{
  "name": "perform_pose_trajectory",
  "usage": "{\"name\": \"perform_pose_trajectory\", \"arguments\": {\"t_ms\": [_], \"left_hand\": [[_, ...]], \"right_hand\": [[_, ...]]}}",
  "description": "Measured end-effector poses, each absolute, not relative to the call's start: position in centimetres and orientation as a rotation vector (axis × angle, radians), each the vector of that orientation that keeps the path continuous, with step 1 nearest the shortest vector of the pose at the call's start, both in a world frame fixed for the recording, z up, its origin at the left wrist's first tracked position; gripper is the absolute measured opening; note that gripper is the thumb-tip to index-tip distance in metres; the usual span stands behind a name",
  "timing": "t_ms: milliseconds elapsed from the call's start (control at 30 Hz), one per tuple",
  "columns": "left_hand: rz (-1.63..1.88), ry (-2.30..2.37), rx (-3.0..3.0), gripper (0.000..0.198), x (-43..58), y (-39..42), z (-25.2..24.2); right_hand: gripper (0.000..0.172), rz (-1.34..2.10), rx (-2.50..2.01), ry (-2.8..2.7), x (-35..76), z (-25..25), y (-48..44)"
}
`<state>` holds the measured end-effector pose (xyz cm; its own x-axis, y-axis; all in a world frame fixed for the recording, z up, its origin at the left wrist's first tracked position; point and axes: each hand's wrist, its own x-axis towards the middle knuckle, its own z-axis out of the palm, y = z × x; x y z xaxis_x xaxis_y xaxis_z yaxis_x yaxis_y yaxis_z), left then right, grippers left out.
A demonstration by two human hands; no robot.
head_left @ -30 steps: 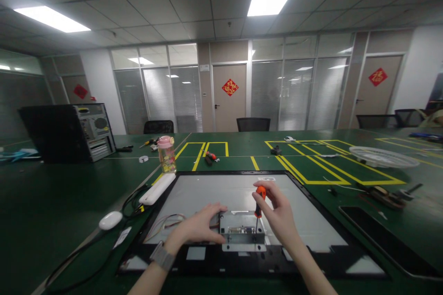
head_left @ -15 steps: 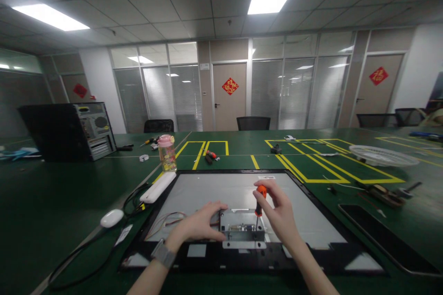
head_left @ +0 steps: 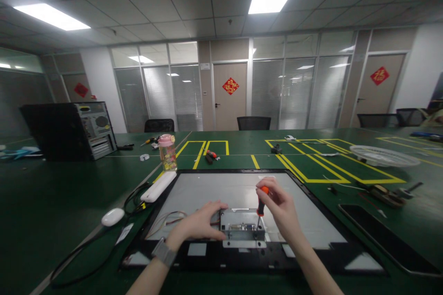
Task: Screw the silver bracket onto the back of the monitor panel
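R hand (head_left: 279, 203) grips the screwdriver (head_left: 261, 207), thumb & fingertips closed round its orange-and-black handle; shaft points down, nearly upright w/ a slight tilt, tip at the R end of the bracket (head_left: 238, 217). Can't tell if the tip sits in a screw. L hand (head_left: 203, 222) is at the bracket's L edge, fingers spread, thumb by the near L corner & forefinger by the far one; can't tell how hard they press. Grey watch (head_left: 164, 252) on L wrist. Bracket = silver metal, lies on the panel (head_left: 221, 189) toward its near edge, approx. mid-width. Panel lies flat on the green table (head_left: 235, 161), grey back up, black rim round it. Thin wires (head_left: 169, 218) run on the panel, L of L hand. Along panel's L side: white bar (head_left: 159, 187), w/ pink-lidded bottle (head_left: 168, 154) just behind; white oval thing (head_left: 112, 217) & black cable (head_left: 78, 250) farther L. PC case (head_left: 51, 132) stands far L. Dark flat slab (head_left: 384, 238) lies R of panel; clear round thing (head_left: 384, 156) farther back on that side. Red-and-black tool (head_left: 209, 156) lies beyond panel's far edge, near yellow tape (head_left: 255, 162).
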<state>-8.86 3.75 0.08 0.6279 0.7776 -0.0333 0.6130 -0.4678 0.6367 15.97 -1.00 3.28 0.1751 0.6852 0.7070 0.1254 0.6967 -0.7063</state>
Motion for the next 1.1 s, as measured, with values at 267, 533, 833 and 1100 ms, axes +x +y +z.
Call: {"name": "perform_pose_trajectory", "arguments": {"t_ms": [267, 533, 833, 1100], "left_hand": [[0.324, 1.099, 2.214, 0.085, -8.72, 3.5, 0.58], [0.348, 1.063, 2.243, 0.084, -8.84, 3.67, 0.3], [0.339, 1.065, 2.239, 0.086, -8.95, 3.89, 0.01], [0.356, 1.046, 2.251, 0.085, -8.85, 3.77, 0.12]], "right_hand": [[0.031, 0.737, -0.729, -1.334, 16.29, 3.07, -0.88], [0.019, 0.558, -0.758, -1.338, 16.31, 3.42, -0.94], [0.03, 0.626, -0.711, -1.371, 16.13, 2.75, -0.78], [0.012, 0.242, -0.809, -1.435, 15.89, 2.67, -0.88]]}}
